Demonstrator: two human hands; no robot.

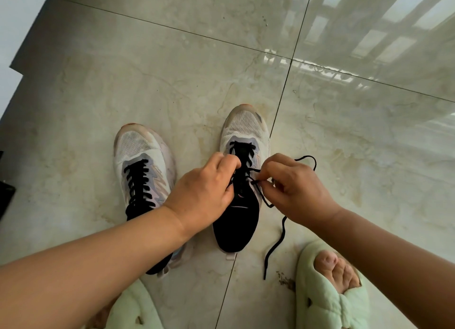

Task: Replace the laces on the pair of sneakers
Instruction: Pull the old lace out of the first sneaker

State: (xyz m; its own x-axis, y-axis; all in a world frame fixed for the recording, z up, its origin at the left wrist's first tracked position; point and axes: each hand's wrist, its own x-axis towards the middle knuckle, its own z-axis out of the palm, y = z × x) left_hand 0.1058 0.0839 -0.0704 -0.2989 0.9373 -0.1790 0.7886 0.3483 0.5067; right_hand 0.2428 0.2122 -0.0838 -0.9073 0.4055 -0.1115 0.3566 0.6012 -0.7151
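Two white sneakers stand on the tiled floor, toes pointing away from me. The left sneaker [138, 156] is laced with a black lace up to its collar. The right sneaker [242, 131] is laced only part of the way up its black tongue. My left hand [206, 191] grips the left side of that shoe at the eyelets, fingers curled. My right hand [293, 188] pinches the black lace [275, 245] beside the right eyelets. One loose end loops behind my right hand and the other trails down over the floor toward my foot.
My feet in pale green slippers are at the bottom: the right slipper [339, 301] next to the trailing lace end, the left slipper [133, 309] under my left forearm. A dark object [6, 195] lies at the left edge. Glossy tiles stretch away beyond the shoes.
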